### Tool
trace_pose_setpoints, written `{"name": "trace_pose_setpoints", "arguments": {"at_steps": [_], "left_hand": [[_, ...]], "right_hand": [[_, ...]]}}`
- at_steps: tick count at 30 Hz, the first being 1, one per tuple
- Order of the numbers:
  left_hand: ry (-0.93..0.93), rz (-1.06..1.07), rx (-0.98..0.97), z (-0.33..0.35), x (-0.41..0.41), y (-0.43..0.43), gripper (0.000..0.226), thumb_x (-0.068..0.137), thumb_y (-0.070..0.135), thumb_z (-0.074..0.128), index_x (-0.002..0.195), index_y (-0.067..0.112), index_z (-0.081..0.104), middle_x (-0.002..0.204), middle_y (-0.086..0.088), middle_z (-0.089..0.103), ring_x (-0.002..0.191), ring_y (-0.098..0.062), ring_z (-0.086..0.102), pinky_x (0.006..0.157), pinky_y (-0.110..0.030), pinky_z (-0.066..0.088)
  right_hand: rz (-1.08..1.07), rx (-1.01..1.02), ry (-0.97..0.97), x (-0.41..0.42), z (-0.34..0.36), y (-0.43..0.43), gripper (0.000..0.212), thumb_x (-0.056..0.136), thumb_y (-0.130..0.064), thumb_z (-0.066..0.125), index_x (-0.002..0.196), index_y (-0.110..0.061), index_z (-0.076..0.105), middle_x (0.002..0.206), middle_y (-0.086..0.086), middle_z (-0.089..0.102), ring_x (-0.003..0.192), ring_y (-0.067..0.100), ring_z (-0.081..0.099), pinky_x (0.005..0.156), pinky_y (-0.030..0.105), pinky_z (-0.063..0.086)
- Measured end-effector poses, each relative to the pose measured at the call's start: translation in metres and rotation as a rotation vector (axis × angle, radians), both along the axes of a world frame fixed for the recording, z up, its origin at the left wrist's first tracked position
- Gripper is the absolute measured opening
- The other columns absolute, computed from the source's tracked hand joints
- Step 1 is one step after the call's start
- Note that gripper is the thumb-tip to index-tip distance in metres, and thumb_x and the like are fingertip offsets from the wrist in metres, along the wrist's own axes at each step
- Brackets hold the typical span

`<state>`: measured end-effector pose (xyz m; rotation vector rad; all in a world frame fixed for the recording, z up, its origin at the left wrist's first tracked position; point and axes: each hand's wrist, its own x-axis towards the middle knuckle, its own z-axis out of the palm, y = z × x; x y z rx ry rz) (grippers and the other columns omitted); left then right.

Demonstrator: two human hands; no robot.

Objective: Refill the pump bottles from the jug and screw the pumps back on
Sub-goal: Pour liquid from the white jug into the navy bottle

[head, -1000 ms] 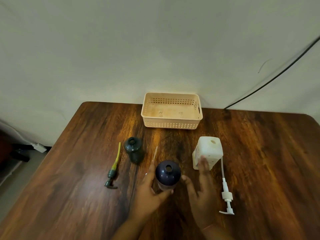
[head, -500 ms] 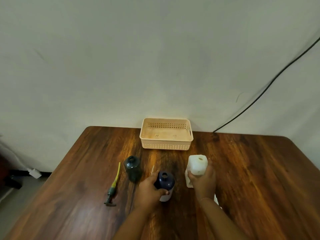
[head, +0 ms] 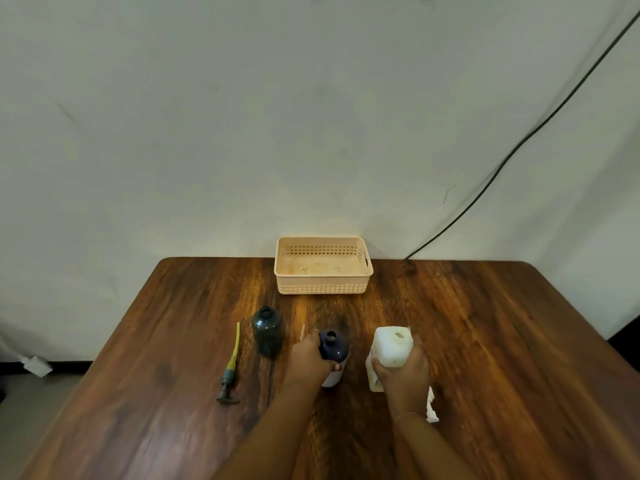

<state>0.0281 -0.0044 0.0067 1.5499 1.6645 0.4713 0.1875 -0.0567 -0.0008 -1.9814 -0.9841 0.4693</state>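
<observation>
My left hand [head: 308, 358] is wrapped around a dark blue, open-necked bottle [head: 333, 345] that stands upright on the wooden table [head: 485, 341]. A white square jug [head: 393, 344] with an open mouth stands to its right, gripped low on its near side by my right hand [head: 403, 372]. Left of both, a dark green bottle [head: 266, 329] stands open and untouched. Beside it lies a green pump with a yellow tube [head: 231, 368]. A white pump [head: 431, 407] lies behind my right wrist, mostly hidden. A thin pale tube [head: 302, 331] pokes out behind my left hand.
A beige perforated basket [head: 323, 288] sits at the table's far edge against the wall. A black cable [head: 519, 147] runs down the wall to the table's back right. The floor drops away to the left.
Both hands have closed in from hovering: the left now grips the blue bottle, the right grips the jug. The camera has tilted up and back, so everything sits lower in view.
</observation>
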Motion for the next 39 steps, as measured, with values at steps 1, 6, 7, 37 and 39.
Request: {"name": "trace_pose_setpoints", "arguments": {"at_steps": [1,6,7,37,39], "left_hand": [[0.016,-0.014,-0.013,0.001,0.001,0.001,0.064,0.073,0.021,0.08,0.13,0.016,0.051,0.13,-0.004,0.059,0.122,-0.021,0.054,0.102,-0.035,0.047],[0.118,-0.083,0.003,0.003,0.002,0.004,0.075,0.085,0.03,0.067,0.146,0.01,0.028,0.15,-0.007,0.037,0.138,-0.024,0.037,0.113,-0.038,0.036],[0.12,-0.082,0.015,0.002,0.002,0.004,0.071,0.087,0.03,0.064,0.146,0.01,0.029,0.151,-0.007,0.036,0.138,-0.024,0.037,0.113,-0.037,0.036],[-0.088,0.035,0.022,-0.009,0.0,0.003,0.041,0.085,0.019,0.068,0.124,0.016,0.055,0.127,-0.004,0.06,0.119,-0.021,0.055,0.102,-0.032,0.046],[-0.088,0.039,0.02,-0.01,0.0,0.003,0.041,0.084,0.02,0.068,0.123,0.017,0.055,0.126,-0.004,0.061,0.119,-0.02,0.056,0.1,-0.031,0.045]], "right_hand": [[0.0,0.006,0.046,0.0,0.001,0.001,0.099,0.061,-0.022,0.086,0.14,-0.009,0.028,0.138,0.016,0.045,0.128,0.034,0.043,0.103,0.05,0.044],[-0.041,-0.019,0.061,0.004,0.006,0.004,0.085,0.058,-0.023,0.087,0.128,-0.003,0.043,0.127,0.018,0.056,0.117,0.035,0.053,0.092,0.048,0.051],[-0.04,-0.02,0.033,0.004,0.007,0.004,0.082,0.058,-0.022,0.087,0.126,-0.003,0.046,0.124,0.019,0.058,0.114,0.036,0.055,0.09,0.046,0.052],[0.578,-0.084,-0.961,-0.016,0.053,0.03,0.069,0.051,-0.02,0.09,0.113,-0.008,0.063,0.106,0.011,0.071,0.095,0.027,0.069,0.084,0.041,0.055],[0.589,-0.079,-0.983,-0.016,0.054,0.031,0.069,0.049,-0.02,0.091,0.112,-0.008,0.064,0.103,0.01,0.072,0.092,0.027,0.069,0.082,0.04,0.056]]}}
